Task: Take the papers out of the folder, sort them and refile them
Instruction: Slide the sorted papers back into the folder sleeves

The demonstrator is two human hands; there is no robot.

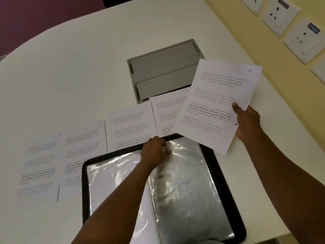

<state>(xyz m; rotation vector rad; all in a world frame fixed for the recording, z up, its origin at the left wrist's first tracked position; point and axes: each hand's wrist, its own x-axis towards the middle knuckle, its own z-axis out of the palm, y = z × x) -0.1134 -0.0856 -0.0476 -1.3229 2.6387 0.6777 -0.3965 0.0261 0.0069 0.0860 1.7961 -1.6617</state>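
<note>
The sheet (216, 104) in the right hand (247, 120) had a "6" written by hand in its top corner. One bold line on it read "way of living. Defined by a slower pace, it is centered around strong community bonds, local traditions, and primary"; the thin lines were too blurry to read. On the table (70, 67), one flat sheet (131, 125) had a "9" in its top corner and the same bold words, "way of living. Defined by a slower pace, it is centered". The sheet beside it (166, 117) had a number that looked like "10". The numbers on the two sheets further left were too faint to read.
</note>
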